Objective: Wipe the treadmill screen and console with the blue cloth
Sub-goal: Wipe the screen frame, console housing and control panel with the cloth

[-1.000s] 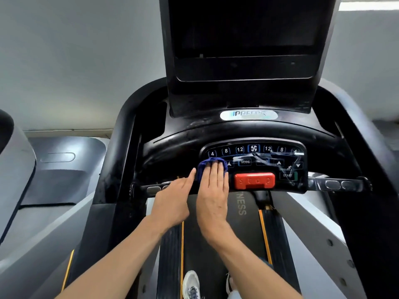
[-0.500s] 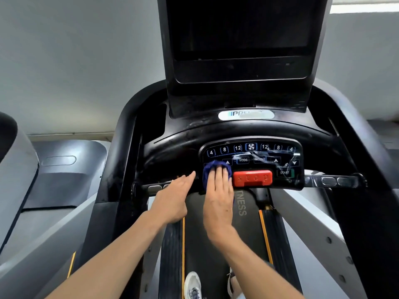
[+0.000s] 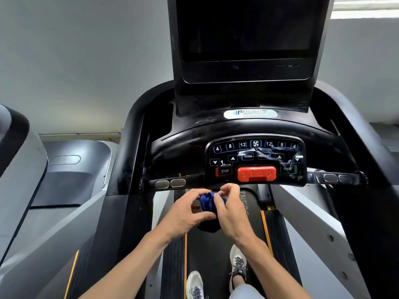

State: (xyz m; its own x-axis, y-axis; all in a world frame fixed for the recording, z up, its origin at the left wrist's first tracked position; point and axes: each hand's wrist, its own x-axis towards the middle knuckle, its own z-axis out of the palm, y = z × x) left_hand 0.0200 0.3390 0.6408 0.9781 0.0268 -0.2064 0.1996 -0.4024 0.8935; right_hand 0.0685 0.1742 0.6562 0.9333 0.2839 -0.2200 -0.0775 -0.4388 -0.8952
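- Two hands, one blue cloth [image 3: 209,207], one console [image 3: 257,160], one dark screen [image 3: 246,29].
- The cloth is deep blue and bunched into a crumpled wad, held in the air just below the console, touching neither it nor the screen.
- The left hand [image 3: 185,214] grips the cloth from the left, fingers curled; the right hand [image 3: 232,209] pinches its upper folds.
- On the console sits one red stop bar [image 3: 256,173].
- Two pale shoes [image 3: 237,262] stand on the belt [image 3: 216,251].

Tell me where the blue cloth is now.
In the head view the blue cloth is held between the left hand and the right hand, just below the red stop button.
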